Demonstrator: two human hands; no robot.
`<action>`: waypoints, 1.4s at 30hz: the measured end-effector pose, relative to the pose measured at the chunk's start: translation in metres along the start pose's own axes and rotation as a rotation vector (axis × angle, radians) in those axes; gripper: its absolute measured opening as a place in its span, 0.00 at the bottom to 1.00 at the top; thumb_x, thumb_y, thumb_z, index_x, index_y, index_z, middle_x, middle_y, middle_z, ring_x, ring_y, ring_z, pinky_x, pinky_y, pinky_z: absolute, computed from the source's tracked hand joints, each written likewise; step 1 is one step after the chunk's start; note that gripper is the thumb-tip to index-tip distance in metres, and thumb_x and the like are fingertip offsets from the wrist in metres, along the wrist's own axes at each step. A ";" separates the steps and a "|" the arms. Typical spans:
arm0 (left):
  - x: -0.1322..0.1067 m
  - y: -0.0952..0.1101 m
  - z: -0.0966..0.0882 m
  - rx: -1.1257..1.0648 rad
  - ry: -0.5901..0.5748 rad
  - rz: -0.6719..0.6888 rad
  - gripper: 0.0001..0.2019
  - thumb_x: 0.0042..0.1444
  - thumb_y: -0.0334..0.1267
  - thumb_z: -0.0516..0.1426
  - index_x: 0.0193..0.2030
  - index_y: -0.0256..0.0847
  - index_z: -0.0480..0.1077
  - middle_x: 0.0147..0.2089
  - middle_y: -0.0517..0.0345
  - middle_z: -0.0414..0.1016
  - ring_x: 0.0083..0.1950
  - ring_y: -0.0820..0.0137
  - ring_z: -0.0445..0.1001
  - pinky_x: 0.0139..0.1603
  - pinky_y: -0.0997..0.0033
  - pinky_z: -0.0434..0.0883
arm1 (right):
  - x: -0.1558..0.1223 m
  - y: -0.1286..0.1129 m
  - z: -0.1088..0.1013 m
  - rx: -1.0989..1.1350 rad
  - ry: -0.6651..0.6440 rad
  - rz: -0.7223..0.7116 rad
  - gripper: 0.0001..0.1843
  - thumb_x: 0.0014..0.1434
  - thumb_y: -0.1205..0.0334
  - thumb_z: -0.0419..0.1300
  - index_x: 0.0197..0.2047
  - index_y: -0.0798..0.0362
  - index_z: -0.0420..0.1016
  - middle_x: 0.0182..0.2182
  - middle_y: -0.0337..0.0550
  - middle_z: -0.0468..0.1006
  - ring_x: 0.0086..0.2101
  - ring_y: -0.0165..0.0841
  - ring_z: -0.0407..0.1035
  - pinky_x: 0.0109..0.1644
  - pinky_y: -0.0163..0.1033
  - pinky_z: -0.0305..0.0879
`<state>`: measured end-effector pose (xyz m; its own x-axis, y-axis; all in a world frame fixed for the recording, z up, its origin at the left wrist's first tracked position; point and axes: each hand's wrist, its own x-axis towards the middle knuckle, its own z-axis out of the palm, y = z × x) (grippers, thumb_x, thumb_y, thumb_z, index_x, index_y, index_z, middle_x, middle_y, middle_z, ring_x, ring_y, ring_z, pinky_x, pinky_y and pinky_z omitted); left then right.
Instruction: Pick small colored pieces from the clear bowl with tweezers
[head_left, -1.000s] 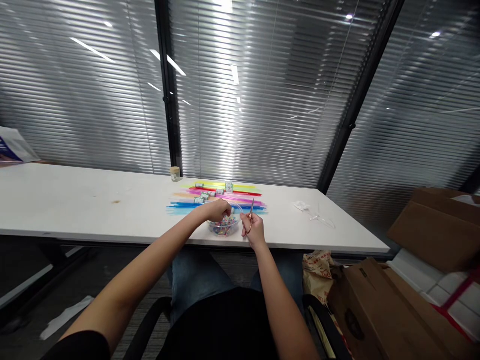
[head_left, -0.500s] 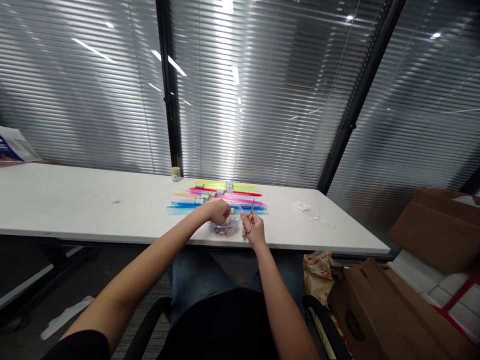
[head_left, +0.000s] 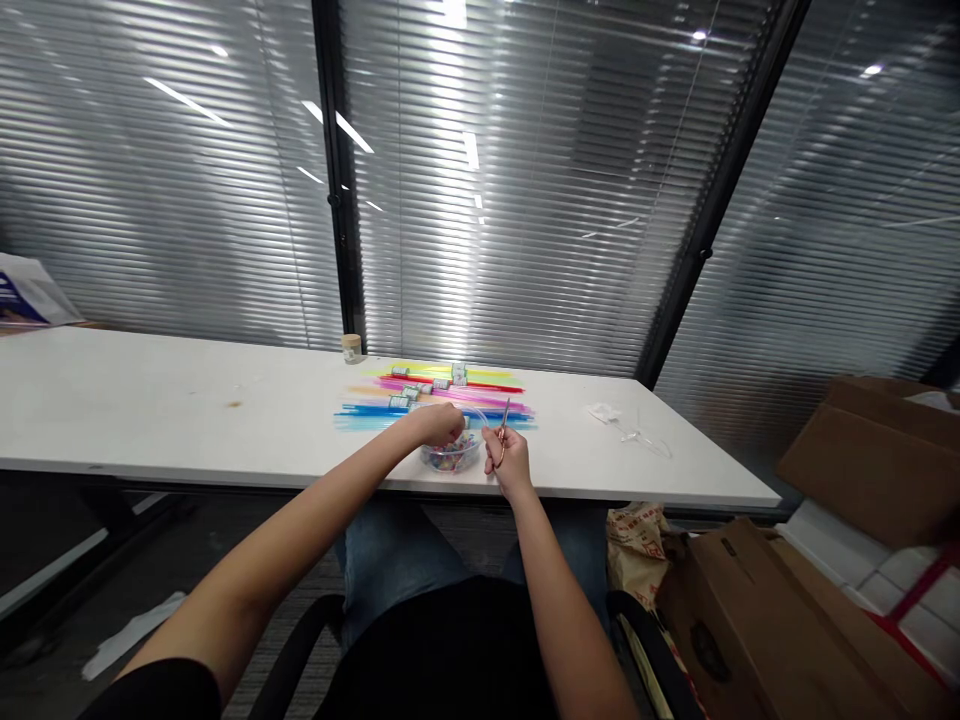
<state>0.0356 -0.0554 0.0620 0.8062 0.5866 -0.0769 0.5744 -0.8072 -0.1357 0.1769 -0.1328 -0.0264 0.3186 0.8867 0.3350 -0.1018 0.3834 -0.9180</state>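
Note:
My left hand (head_left: 445, 424) reaches over a clear round plastic bowl (head_left: 450, 469), fingers curled closed. Whatever the fingertips pinch, if anything, is too small to make out. Small multicoloured pieces (head_left: 454, 453) lie in the bowl. Just right of it, my right hand (head_left: 511, 462) grips a pair of scissors (head_left: 503, 425) with the blades pointing up and away from me. A clear, thin curved edge or strand arches between the two hands; I cannot tell which it is. Behind them, bundles of long thin sticks in blue (head_left: 360, 411), red (head_left: 495, 387) and yellow (head_left: 420, 367) lie sideways, some with paper labels.
A small lidded jar (head_left: 351, 349) stands at the back of the white table (head_left: 187, 410). Crumpled clear plastic (head_left: 604, 412) lies at the right. Cardboard boxes (head_left: 757, 620) and a paper bag (head_left: 634, 550) are on the floor to the right. Blinds rise behind the table.
My left hand has shifted slightly right over the bowl, and the bowl has slid a little right. My right hand with the scissors is almost unmoved.

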 end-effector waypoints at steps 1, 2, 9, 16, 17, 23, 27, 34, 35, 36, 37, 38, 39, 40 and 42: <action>0.000 0.000 0.000 0.008 0.007 -0.004 0.10 0.46 0.26 0.56 0.30 0.40 0.77 0.33 0.52 0.79 0.36 0.65 0.74 0.36 0.73 0.67 | 0.000 0.000 0.000 0.002 0.000 0.001 0.20 0.51 0.46 0.64 0.26 0.53 0.63 0.13 0.27 0.62 0.10 0.23 0.58 0.13 0.28 0.48; -0.001 0.000 0.001 0.012 0.015 -0.004 0.09 0.46 0.27 0.56 0.31 0.40 0.77 0.34 0.52 0.79 0.36 0.65 0.74 0.36 0.72 0.67 | 0.000 0.000 0.000 0.003 -0.001 0.002 0.20 0.51 0.46 0.64 0.26 0.53 0.63 0.13 0.27 0.62 0.10 0.23 0.58 0.13 0.28 0.48; -0.001 -0.003 0.004 0.005 0.081 0.044 0.08 0.47 0.27 0.55 0.31 0.39 0.75 0.32 0.53 0.78 0.34 0.66 0.73 0.34 0.72 0.66 | -0.001 -0.001 0.000 0.005 0.001 -0.006 0.20 0.51 0.46 0.64 0.26 0.53 0.63 0.13 0.27 0.62 0.10 0.23 0.58 0.13 0.28 0.48; -0.011 0.002 -0.011 -0.180 0.058 0.119 0.06 0.46 0.32 0.60 0.34 0.38 0.75 0.33 0.57 0.78 0.32 0.70 0.73 0.32 0.75 0.66 | 0.000 0.001 -0.001 -0.002 -0.007 -0.014 0.20 0.51 0.45 0.64 0.26 0.53 0.64 0.13 0.27 0.61 0.10 0.23 0.58 0.13 0.28 0.49; -0.012 0.003 -0.013 -0.210 0.054 0.129 0.07 0.46 0.32 0.60 0.34 0.38 0.75 0.33 0.57 0.78 0.33 0.70 0.74 0.32 0.75 0.66 | 0.000 0.001 -0.001 -0.006 -0.006 -0.012 0.21 0.51 0.45 0.64 0.26 0.53 0.64 0.13 0.27 0.61 0.10 0.23 0.58 0.13 0.29 0.49; -0.005 0.009 -0.011 -0.203 0.112 0.116 0.10 0.51 0.29 0.56 0.39 0.38 0.76 0.36 0.55 0.79 0.35 0.70 0.75 0.34 0.76 0.66 | 0.000 -0.001 0.000 0.002 0.001 0.003 0.20 0.50 0.45 0.64 0.26 0.53 0.64 0.13 0.27 0.62 0.10 0.24 0.58 0.13 0.29 0.49; 0.003 0.017 -0.008 -0.057 0.120 0.003 0.07 0.52 0.31 0.56 0.33 0.37 0.76 0.34 0.51 0.79 0.36 0.66 0.75 0.34 0.73 0.66 | -0.001 -0.001 0.000 -0.008 -0.002 0.007 0.19 0.51 0.47 0.64 0.26 0.53 0.64 0.13 0.28 0.62 0.10 0.24 0.59 0.13 0.28 0.48; 0.009 0.026 -0.008 0.003 0.093 -0.106 0.10 0.52 0.32 0.54 0.36 0.38 0.77 0.38 0.45 0.79 0.39 0.61 0.76 0.35 0.70 0.68 | 0.002 0.004 -0.001 -0.001 -0.001 0.010 0.19 0.52 0.46 0.63 0.26 0.52 0.63 0.12 0.28 0.62 0.10 0.24 0.59 0.13 0.28 0.48; 0.009 0.026 -0.008 -0.005 0.083 -0.100 0.09 0.51 0.32 0.55 0.35 0.39 0.77 0.38 0.46 0.79 0.39 0.61 0.76 0.36 0.70 0.68 | 0.002 0.005 -0.001 0.001 0.000 0.008 0.19 0.52 0.46 0.63 0.26 0.52 0.63 0.12 0.28 0.62 0.10 0.24 0.59 0.13 0.28 0.48; 0.009 0.025 -0.008 -0.015 0.075 -0.092 0.09 0.51 0.32 0.55 0.35 0.39 0.77 0.38 0.47 0.79 0.38 0.61 0.76 0.36 0.70 0.68 | 0.003 0.006 -0.001 0.001 0.000 0.004 0.19 0.52 0.46 0.63 0.26 0.52 0.63 0.12 0.28 0.62 0.10 0.24 0.59 0.13 0.28 0.48; 0.010 0.025 -0.007 -0.025 0.068 -0.082 0.09 0.51 0.33 0.56 0.35 0.40 0.77 0.37 0.48 0.79 0.38 0.62 0.76 0.36 0.70 0.68 | 0.003 0.006 -0.001 0.000 0.000 -0.002 0.20 0.52 0.46 0.62 0.26 0.52 0.63 0.12 0.28 0.62 0.10 0.24 0.59 0.13 0.28 0.48; 0.010 0.025 -0.007 -0.032 0.065 -0.074 0.09 0.51 0.33 0.56 0.35 0.40 0.77 0.37 0.48 0.79 0.38 0.62 0.76 0.36 0.70 0.68 | 0.003 0.007 -0.002 0.000 0.000 -0.007 0.20 0.52 0.46 0.62 0.26 0.52 0.63 0.13 0.28 0.62 0.10 0.24 0.59 0.13 0.28 0.48; 0.010 0.025 -0.007 -0.034 0.064 -0.066 0.09 0.51 0.33 0.56 0.35 0.40 0.77 0.37 0.49 0.79 0.38 0.62 0.76 0.35 0.71 0.68 | 0.003 0.007 -0.002 0.001 -0.001 -0.011 0.20 0.52 0.46 0.62 0.26 0.52 0.63 0.13 0.28 0.62 0.10 0.24 0.59 0.13 0.28 0.48; 0.010 0.026 -0.007 -0.032 0.062 -0.060 0.09 0.50 0.33 0.55 0.35 0.40 0.77 0.37 0.48 0.79 0.38 0.62 0.76 0.35 0.71 0.68 | 0.003 0.007 -0.002 0.004 -0.002 -0.013 0.20 0.52 0.45 0.63 0.26 0.52 0.63 0.13 0.28 0.62 0.10 0.23 0.58 0.13 0.28 0.48; 0.010 0.027 -0.007 -0.017 0.060 -0.050 0.09 0.50 0.33 0.55 0.34 0.39 0.77 0.36 0.47 0.79 0.37 0.61 0.76 0.34 0.70 0.68 | 0.003 0.006 -0.001 0.013 -0.002 -0.014 0.20 0.52 0.45 0.63 0.26 0.53 0.63 0.13 0.28 0.62 0.10 0.23 0.58 0.13 0.28 0.48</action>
<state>0.0607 -0.0718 0.0640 0.7834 0.6214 -0.0112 0.6158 -0.7785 -0.1210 0.1782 -0.1285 -0.0316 0.3184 0.8816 0.3484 -0.1097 0.3993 -0.9102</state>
